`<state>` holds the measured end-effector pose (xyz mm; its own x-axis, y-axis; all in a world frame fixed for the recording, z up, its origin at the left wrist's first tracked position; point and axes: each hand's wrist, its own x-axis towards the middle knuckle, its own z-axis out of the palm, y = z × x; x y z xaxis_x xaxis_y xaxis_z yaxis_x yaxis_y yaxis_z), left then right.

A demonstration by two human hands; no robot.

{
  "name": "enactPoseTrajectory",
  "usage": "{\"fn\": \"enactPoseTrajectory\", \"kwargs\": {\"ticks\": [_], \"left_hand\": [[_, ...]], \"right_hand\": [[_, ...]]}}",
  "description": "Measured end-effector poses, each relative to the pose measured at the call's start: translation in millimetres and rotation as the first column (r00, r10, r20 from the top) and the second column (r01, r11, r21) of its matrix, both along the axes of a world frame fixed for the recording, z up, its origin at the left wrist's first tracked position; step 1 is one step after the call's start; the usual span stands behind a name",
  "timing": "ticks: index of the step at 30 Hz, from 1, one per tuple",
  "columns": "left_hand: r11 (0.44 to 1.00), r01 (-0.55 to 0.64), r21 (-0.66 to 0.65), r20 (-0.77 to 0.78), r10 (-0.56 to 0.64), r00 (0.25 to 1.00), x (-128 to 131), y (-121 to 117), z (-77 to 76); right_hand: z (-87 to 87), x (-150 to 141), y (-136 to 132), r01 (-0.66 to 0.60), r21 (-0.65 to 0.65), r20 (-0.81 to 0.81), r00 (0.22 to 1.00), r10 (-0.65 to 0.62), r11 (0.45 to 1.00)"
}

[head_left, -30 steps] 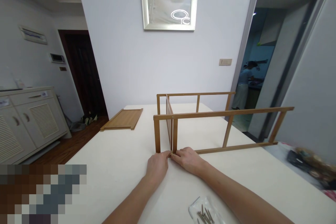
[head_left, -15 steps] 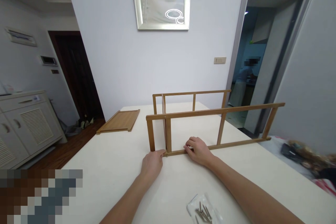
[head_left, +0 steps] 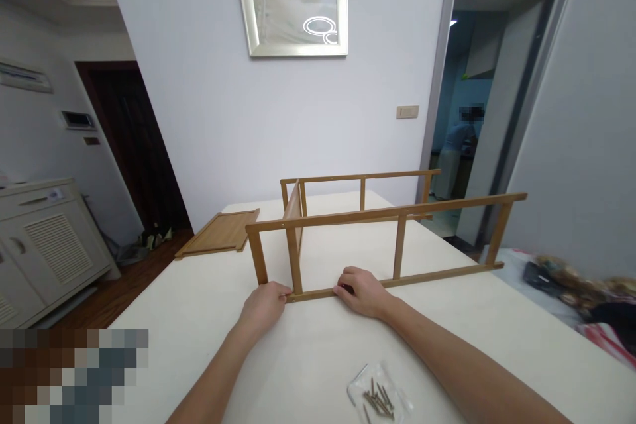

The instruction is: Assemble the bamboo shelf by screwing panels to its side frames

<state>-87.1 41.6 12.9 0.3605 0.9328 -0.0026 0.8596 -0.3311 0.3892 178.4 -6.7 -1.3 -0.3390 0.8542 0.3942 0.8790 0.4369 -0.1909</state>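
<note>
Wooden frame, partly assembled, one: standing on a white table, clock centred between the hands. Near side frame, ladder-like, on its long edge, reaching toward 2 o'clock. Far side frame, of like pattern, at 12 to 1 o'clock. Cross panel, upright, spanning between the two; whether it is fully seated cannot be told. Left hand, at 9 o'clock: thumb and fingers pinched on the near side frame's lower rail, at the foot of its second upright. Right hand, at 3 o'clock: fingers curled at the same rail; firm grip or light touch, cannot tell. Recent change: right hand gone from the corner to farther along the rail; near side frame shifted left against the far one, the panel now slanting. Import, as judged: the joint looks loose and the corner out of square. Loose wooden panel, flat, at 10 o'clock. Clear plastic bag with screws, at 5 o'clock.
</note>
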Motion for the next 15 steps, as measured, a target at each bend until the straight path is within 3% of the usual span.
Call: {"fn": "enactPoseTrajectory", "kwargs": {"ticks": [9, 12, 15], "left_hand": [[0.999, 0.033, 0.016, -0.045, -0.033, 0.998, -1.7, -2.5, -0.9], [0.999, 0.049, 0.014, -0.071, -0.048, 0.996, -2.4, -1.9, -0.1], [0.998, 0.067, 0.011, -0.087, -0.066, 0.994, -1.7, -4.6, 3.5]], "right_hand": [[8.6, -6.9, -10.1, 0.01, 0.037, -0.019, 1.0, -0.009, 0.999], [17.2, -11.2, -36.7, -0.03, 0.033, -0.103, 0.994, 0.033, 0.999], [24.7, -15.7, -76.9, -0.037, -0.114, -0.219, 0.976, 0.011, 0.993]]}}
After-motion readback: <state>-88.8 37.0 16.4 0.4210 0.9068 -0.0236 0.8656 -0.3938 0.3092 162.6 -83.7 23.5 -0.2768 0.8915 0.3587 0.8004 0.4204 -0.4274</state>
